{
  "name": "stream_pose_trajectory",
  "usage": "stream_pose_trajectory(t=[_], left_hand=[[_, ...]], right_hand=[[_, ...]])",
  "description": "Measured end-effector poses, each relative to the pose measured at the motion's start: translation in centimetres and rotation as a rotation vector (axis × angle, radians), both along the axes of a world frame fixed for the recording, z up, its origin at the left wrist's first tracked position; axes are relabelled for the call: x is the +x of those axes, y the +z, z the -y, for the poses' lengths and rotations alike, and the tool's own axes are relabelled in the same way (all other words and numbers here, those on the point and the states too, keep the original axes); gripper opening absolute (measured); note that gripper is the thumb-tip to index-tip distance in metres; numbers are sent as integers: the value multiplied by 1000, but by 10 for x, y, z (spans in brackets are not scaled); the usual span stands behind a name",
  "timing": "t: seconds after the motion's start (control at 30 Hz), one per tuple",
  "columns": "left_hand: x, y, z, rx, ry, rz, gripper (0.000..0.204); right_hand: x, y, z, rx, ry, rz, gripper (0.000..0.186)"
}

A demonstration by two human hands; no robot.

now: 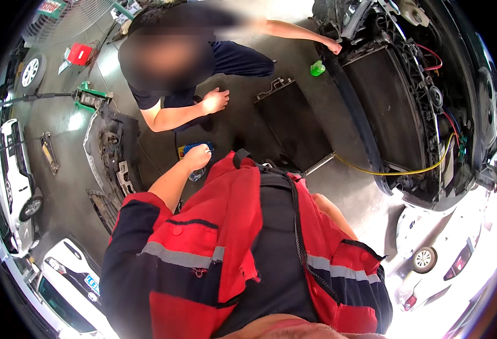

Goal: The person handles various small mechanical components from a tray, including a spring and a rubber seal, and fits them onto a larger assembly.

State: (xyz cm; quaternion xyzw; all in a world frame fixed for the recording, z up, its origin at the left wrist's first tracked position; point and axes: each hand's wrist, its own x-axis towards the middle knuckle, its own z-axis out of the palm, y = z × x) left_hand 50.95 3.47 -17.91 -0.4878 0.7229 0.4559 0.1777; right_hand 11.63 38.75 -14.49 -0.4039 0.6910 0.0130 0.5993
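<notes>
Left hand (198, 157) hangs curled over grey workshop floor (294, 59), grip unclear; right hand is hidden.

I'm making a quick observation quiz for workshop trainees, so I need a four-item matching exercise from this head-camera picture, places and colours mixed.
Column one
1. Camera wearer's left hand
2. Flat panel on the floor
3. Long hose
4. Box at the picture's upper left

Column two
A. Yellow
B. Red
C. In view, overlapping a blue-and-yellow item
D. Black

Right pairs: 1-C, 2-D, 3-A, 4-B
</notes>
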Motion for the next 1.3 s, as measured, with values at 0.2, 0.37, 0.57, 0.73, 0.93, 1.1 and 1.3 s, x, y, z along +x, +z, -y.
stream_pose_trajectory(t=[0.2, 0.37, 0.57, 0.73, 0.93, 1.1, 1.3], left_hand=[[-16, 11, -36, -26, 144, -9, 27], [-7, 20, -116, -77, 319, 113, 30], [-9, 34, -222, -32, 368, 157, 30], [-20, 57, -299, 9, 635, 197, 29], [1, 57, -374, -84, 765, 254, 31], [20, 50, -432, -197, 862, 241, 32], [36, 52, -479, -161, 948, 219, 32]], right_hand=[[-21, 10, 11, 196, -543, 285, 39], [-53, -23, -20, 167, -710, 495, 38], [-81, -13, -35, 131, -568, 582, 29], [-86, 12, -28, 181, -376, 462, 41], [-86, -4, -14, 172, -77, 283, 45], [-63, -18, -3, 165, 121, 179, 48], [-19, -23, 4, 170, 294, 83, 51]])
